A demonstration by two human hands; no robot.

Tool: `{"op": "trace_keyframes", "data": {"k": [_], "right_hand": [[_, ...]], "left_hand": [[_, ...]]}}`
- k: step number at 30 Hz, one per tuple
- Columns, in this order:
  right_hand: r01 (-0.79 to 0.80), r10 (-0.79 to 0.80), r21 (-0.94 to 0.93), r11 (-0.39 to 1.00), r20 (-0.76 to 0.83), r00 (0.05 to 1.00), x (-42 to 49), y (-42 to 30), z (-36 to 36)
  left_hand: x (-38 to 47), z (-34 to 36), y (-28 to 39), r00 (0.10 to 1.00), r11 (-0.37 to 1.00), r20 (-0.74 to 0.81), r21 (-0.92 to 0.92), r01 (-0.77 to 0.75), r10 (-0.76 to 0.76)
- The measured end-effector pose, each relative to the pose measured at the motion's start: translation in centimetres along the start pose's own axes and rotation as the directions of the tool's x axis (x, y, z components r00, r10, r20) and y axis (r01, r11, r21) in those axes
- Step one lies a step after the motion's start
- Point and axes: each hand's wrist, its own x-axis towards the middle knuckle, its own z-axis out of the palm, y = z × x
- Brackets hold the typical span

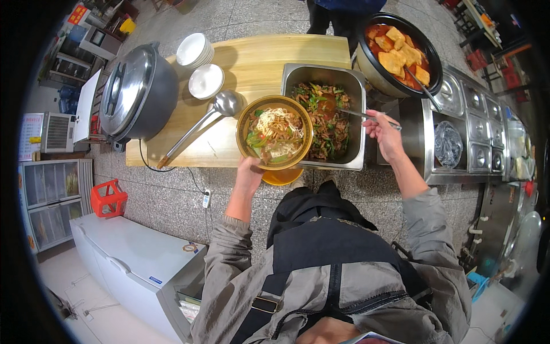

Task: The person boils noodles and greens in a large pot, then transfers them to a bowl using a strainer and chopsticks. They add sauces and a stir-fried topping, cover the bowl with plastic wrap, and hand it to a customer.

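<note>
My left hand point(250, 170) grips the near rim of a yellow-brown bowl point(275, 133) filled with noodles, greens and meat in broth. The bowl is beside the left wall of a deep steel pan point(362, 146) that holds a stir-fried mix of meat and green peppers point(328, 124). My right hand point(380, 131) is at the pan's right wall, its fingers closed on the metal handle of a serving spoon point(369, 115). The spoon's far end reaches into the food, where its shape is hard to make out.
On the wooden table point(258, 49) are a steel ladle point(227, 103), white bowls point(194, 49) and a large lidded cooker point(137, 90). A black-rimmed pot point(401, 56) of tofu in red broth stands at the right, near lidded steel containers point(479, 129). Another person point(343, 10) stands beyond the table.
</note>
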Motion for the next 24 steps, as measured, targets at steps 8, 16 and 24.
{"op": "trace_keyframes", "data": {"k": [8, 16, 24], "right_hand": [[0.087, -0.083, -0.031, 0.996, 0.111, 0.990, -4.8, -9.5, 3.1], [0.535, -0.339, -0.455, 0.712, 0.444, 0.829, -9.4, -7.3, 5.8], [0.898, -0.422, -0.437, -0.048, 0.824, 0.378, -10.4, -6.3, 5.5]], "left_hand": [[2.7, 1.4, -0.9, 0.996, 0.998, 0.080, -0.051, -0.026, 0.030], [2.4, 5.1, -1.3, 0.994, 0.998, 0.089, -0.004, 0.059, -0.059], [2.9, 4.6, -2.3, 0.993, 0.997, 0.110, -0.050, 0.058, -0.052]]}}
